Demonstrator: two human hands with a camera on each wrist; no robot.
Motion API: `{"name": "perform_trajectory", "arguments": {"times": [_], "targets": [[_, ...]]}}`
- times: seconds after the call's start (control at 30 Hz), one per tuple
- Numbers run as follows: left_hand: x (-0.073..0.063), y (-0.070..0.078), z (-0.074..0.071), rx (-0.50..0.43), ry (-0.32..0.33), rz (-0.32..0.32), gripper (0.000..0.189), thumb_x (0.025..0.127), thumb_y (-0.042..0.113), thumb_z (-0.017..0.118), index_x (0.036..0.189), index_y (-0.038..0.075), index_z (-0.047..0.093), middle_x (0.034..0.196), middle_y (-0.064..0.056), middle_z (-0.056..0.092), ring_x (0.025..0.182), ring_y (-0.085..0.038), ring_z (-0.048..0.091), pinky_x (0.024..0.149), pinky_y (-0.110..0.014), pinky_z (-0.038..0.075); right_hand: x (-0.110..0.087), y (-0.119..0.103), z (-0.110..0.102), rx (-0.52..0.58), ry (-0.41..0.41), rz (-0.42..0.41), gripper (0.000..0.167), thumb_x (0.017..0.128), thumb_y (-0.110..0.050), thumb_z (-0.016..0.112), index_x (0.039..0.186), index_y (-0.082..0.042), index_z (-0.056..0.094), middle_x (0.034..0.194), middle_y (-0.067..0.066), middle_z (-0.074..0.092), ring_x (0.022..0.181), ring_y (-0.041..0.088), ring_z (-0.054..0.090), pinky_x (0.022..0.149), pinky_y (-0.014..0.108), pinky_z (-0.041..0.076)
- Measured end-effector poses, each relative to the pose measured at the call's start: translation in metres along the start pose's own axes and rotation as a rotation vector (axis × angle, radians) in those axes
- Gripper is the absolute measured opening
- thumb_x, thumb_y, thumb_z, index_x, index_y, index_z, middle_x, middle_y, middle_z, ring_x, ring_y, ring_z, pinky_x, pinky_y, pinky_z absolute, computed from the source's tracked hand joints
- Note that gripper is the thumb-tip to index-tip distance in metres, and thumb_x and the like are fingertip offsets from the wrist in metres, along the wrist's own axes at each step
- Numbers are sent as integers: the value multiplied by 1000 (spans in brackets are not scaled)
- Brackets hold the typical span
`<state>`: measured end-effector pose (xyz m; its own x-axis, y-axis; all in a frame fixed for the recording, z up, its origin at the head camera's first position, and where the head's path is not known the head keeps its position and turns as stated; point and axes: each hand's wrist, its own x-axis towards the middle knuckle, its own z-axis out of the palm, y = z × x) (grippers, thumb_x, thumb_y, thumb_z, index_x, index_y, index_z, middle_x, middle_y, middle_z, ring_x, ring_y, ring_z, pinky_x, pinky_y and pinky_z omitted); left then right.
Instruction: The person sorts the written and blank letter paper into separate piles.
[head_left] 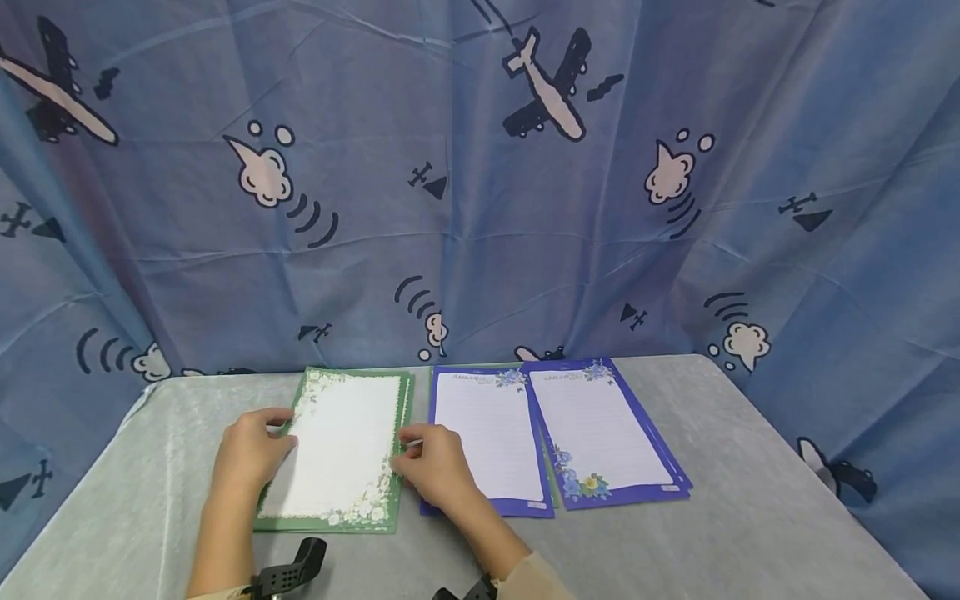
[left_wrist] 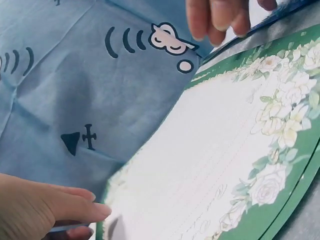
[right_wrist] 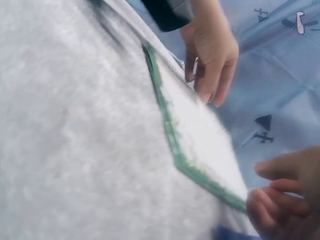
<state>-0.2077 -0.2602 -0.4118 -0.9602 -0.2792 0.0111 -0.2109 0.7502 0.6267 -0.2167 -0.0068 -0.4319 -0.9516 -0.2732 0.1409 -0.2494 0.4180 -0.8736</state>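
A sheet of letter paper (head_left: 345, 450) with a green border and white flowers lies on top of others like it, their edges showing at the right. My left hand (head_left: 251, 450) touches its left edge, thumb and fingers apart. In the left wrist view the left fingertips (left_wrist: 102, 212) meet that edge. My right hand (head_left: 435, 467) is at the sheet's right edge, fingers bent loosely and thumb apart from them. The right wrist view is blurred, with the right hand (right_wrist: 287, 195) beside a corner of the green paper (right_wrist: 200, 177).
Right of the green sheets lie purple-bordered lined sheets (head_left: 487, 442), with green edges peeking out beneath. More purple sheets (head_left: 600, 433) overlap them at an angle. A grey cloth covers the table (head_left: 750, 517). Behind hangs a blue curtain (head_left: 480, 208) printed with planes.
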Motion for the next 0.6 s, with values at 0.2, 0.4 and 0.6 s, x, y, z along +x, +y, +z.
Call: {"name": "perform_trajectory", "arguments": {"times": [0.2,0.4,0.6], "targets": [[-1,5,-3,11,-10,-13,43,94,13,66,135,-1,61,137,-28,59,115,-45,61,87,-57,51,-2,-13,-12,-111,-1,-63,30,90,-16,75,117,-2,74,111,12,76,85,15,68,65,20,52],[-4,24,1,-88,37,80,38,96,18,64,130,2,66,127,-23,68,110,-41,66,84,-51,53,-2,-23,-31,-136,36,-90,29,94,-22,71,118,-5,74,111,11,75,91,22,69,66,21,52],[-10,55,19,-83,72,165,31,95,18,66,122,4,72,110,-16,76,95,-34,72,73,-44,53,-8,-9,-52,-207,89,-122,27,94,-19,71,116,-3,74,110,12,76,91,24,71,68,24,53]]}}
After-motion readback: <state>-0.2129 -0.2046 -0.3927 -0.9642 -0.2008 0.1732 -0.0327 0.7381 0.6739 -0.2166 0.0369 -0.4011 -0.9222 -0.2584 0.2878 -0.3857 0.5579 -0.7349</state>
